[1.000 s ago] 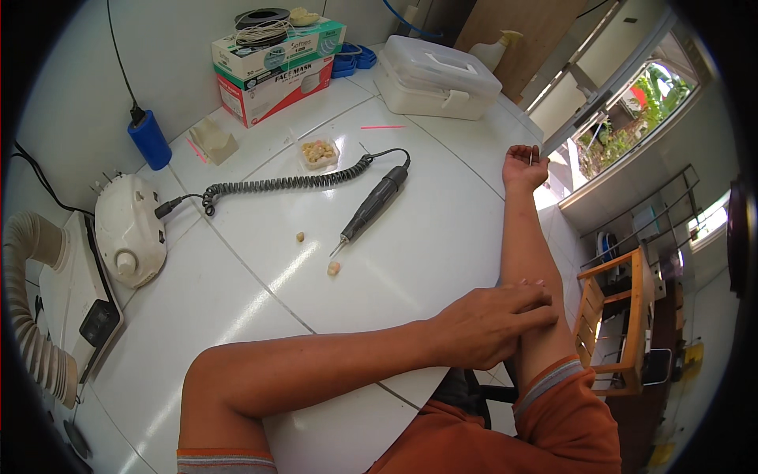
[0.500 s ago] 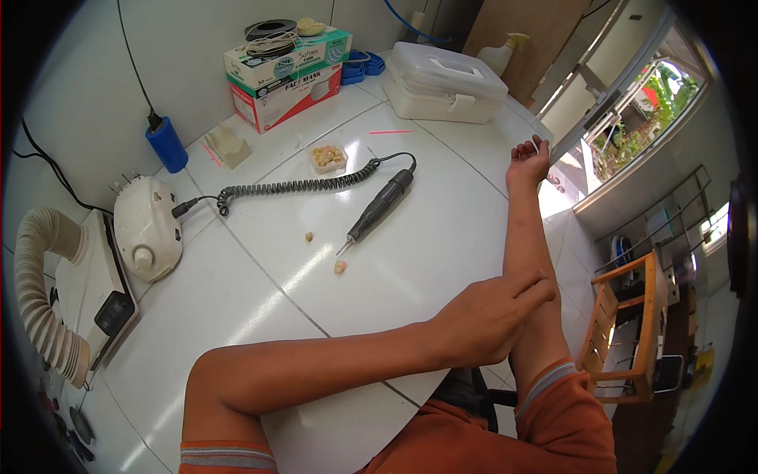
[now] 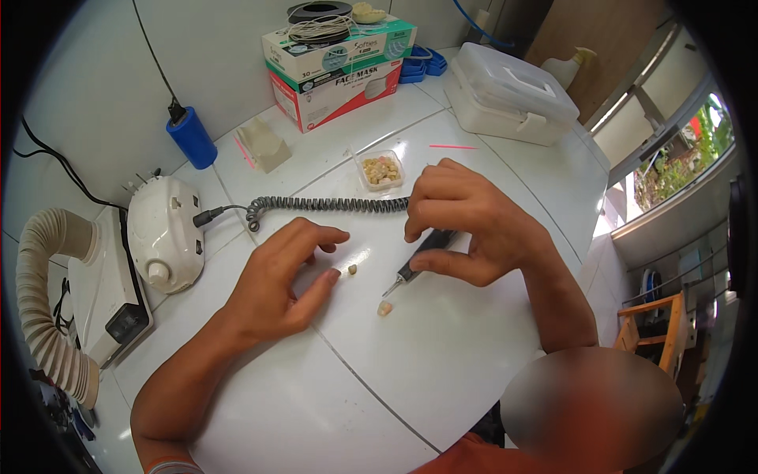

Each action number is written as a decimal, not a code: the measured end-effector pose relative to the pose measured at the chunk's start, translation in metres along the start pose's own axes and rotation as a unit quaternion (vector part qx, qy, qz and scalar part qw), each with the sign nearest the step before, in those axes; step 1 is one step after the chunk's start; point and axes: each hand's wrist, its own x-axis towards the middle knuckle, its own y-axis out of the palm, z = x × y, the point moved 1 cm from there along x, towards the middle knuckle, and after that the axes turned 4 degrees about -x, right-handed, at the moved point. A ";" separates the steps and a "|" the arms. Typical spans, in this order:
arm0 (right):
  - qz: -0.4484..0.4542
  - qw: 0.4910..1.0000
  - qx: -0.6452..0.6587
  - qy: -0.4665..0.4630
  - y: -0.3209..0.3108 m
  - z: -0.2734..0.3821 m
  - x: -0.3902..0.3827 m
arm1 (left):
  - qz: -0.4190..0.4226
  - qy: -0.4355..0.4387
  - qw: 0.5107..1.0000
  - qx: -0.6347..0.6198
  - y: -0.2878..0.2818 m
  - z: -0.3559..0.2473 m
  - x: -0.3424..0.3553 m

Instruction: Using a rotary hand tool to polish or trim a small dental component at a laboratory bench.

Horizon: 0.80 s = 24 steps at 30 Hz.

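A dark rotary handpiece [image 3: 407,271] with a thin metal tip lies on the white tiled tabletop, partly covered by my right hand [image 3: 478,229]. The fingers of that hand are curved and apart, with its thumb beside the handpiece; contact is hard to make out. My left hand [image 3: 276,276] is open, its thumb and index finger apart close to a small brownish lump [image 3: 352,269]. A larger beige, tooth-like piece [image 3: 384,308] rests just below the handpiece tip. Beyond the hands, a small clear box [image 3: 365,175] holds several similar pieces.
A coiled grey cord [image 3: 332,205] runs to a white control box [image 3: 162,237] at left, beside a machine with a ribbed hose [image 3: 49,300]. Stacked mask boxes [image 3: 335,95], a blue cylinder [image 3: 192,138] and a lidded plastic case [image 3: 505,110] stand at the back.
My right hand has come from the left forearm to above the handpiece. My left hand has swung from the far right to the middle left, and the view has shifted.
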 end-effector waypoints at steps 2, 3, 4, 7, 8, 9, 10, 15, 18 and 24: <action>0.038 0.999 -0.010 0.013 -0.002 0.001 -0.010 | 0.026 -0.005 1.000 0.009 0.000 -0.001 0.003; 0.074 0.997 -0.025 0.026 -0.003 0.000 -0.012 | 0.037 0.001 0.998 0.043 0.000 -0.003 0.006; 0.078 0.996 -0.018 0.026 -0.003 -0.003 -0.011 | 0.048 0.008 0.996 0.077 0.001 -0.004 0.007; 0.122 0.991 -0.006 0.056 0.001 -0.010 -0.010 | 0.041 -0.004 0.996 0.080 0.004 0.000 0.006; 0.140 0.987 -0.015 0.074 0.005 -0.009 -0.009 | 0.045 0.007 0.995 0.092 0.004 0.001 0.005; 0.157 0.983 -0.023 0.092 0.007 -0.009 -0.009 | 0.046 0.006 0.995 0.092 0.004 0.003 0.003; 0.156 0.983 -0.023 0.092 0.009 -0.011 -0.010 | 0.040 -0.005 0.996 0.076 0.004 0.004 0.002; 0.148 0.986 -0.023 0.075 0.017 -0.018 -0.013 | 0.027 -0.006 0.996 0.083 0.002 0.002 -0.001; 0.123 0.987 -0.017 0.098 0.018 -0.008 -0.008 | 0.005 -0.002 0.999 0.039 -0.002 0.003 -0.001; 0.127 0.986 -0.062 0.089 0.027 0.016 -0.003 | -0.021 -0.046 0.997 -0.051 -0.003 0.004 -0.004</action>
